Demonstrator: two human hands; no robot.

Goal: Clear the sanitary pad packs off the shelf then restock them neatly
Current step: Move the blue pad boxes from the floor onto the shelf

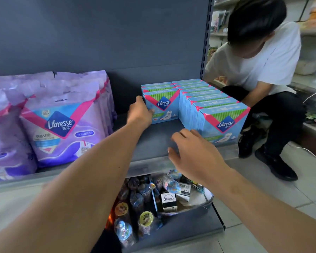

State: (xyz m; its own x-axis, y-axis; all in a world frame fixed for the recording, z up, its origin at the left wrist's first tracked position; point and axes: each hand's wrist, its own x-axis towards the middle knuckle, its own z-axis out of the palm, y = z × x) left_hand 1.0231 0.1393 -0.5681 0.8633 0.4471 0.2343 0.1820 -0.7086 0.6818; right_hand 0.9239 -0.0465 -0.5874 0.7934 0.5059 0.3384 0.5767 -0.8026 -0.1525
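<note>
A retail shop aisle. The left hand [140, 111] grips the front blue Libresse pack [162, 106] on a grey metal gondola shelf [153, 139] with a slotted upright [205, 39]. Left of that grip stand purple Libresse bags [62, 123]; right of it, a longer row of blue packs [213, 110]; below it, a tier of small packaged goods [153, 201]. Further stocked shelves [312, 21] line the tiled floor [299, 194] beyond.

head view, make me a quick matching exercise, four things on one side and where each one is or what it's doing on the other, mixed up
Things:
1. purple packs
2. blue boxes
3. left hand
4. right hand

Places or states:
A. right part of the shelf, in two rows
B. fingers spread, above the shelf edge
C. left part of the shelf, standing upright
D. gripping the front box of the shorter row

Pairs: 1-C, 2-A, 3-D, 4-B
</note>
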